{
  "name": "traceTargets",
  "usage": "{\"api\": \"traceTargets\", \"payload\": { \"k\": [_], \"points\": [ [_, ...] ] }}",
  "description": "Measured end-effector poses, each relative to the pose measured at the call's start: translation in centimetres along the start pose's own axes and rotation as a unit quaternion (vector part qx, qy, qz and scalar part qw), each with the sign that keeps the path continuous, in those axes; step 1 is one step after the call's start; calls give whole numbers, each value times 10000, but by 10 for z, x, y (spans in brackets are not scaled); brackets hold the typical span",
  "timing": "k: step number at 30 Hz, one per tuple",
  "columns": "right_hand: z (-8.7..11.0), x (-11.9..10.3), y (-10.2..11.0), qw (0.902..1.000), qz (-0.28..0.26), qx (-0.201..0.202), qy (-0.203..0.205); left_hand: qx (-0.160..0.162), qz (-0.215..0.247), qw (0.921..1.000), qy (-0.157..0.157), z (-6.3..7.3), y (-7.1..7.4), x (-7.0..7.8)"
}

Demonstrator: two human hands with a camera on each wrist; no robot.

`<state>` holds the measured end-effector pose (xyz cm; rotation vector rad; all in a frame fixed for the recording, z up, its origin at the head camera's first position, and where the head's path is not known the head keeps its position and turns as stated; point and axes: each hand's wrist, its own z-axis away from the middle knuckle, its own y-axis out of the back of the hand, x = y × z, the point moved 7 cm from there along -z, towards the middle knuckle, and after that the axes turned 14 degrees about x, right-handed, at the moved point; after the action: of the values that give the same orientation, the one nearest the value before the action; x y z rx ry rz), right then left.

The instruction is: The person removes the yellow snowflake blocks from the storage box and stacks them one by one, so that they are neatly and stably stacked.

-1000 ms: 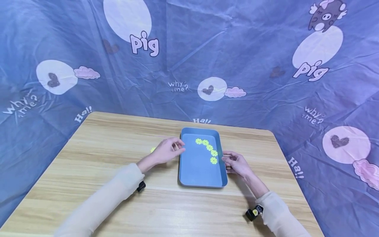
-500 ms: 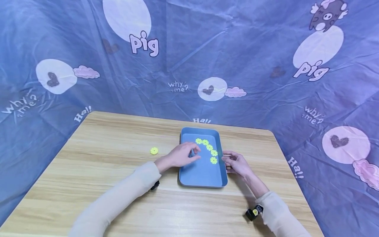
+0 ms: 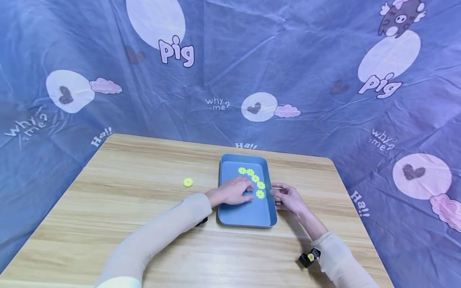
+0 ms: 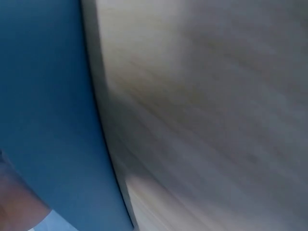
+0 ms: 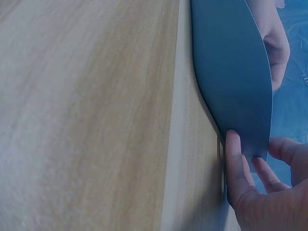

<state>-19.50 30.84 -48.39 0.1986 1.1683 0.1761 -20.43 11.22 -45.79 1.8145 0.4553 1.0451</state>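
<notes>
Head view: wide table [image 3: 216, 256], and there's the tray [image 3: 248, 214], long axis running away from the person! Right hand [image 3: 289, 200] grips its right wall; left hand [image 3: 235, 191] hangs inside, past the left wall, fingers loosely bent, thumb apart, nothing visible between. Discs [image 3: 255, 178], five, curve just beyond its fingertips, right wall close behind, open floor nearest the person. Sixth disc [image 3: 188, 182]: on the table, left of the tray.

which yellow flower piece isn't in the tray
The piece lying on the table, left of the tray; the other five visible pieces lie inside it.
</notes>
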Motion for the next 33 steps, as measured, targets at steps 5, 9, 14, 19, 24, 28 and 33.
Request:
{"api": "traceTargets", "payload": {
  "k": [5, 9, 14, 19, 24, 28, 33],
  "points": [
    [0, 0, 0, 10000, 26, -6, 22, -129, -212, 9997, -65, -7, -7, 4],
    [0, 0, 0, 10000, 15, -7, 40, -116, -352, 9992, -139, -13, -11, 5],
    [0, -1, 0, 10000, -18, -20, 48, -154, -530, 9983, -169, -18, -15, 7],
    [1, -1, -1, 10000, -7, -24, 40, -220, -657, 9974, -197, -23, -18, 9],
    [0, -1, 0, 10000, 21, -28, 25, -308, -760, 9964, -216, -28, -22, 10],
    [1, -2, -1, 10000, 31, -36, 35, -322, -857, 9954, -270, -30, -24, 12],
    [1, -2, 0, 10000, -3, -31, 40, -327, -867, 9952, -304, -32, -26, 14]
  ]
}}
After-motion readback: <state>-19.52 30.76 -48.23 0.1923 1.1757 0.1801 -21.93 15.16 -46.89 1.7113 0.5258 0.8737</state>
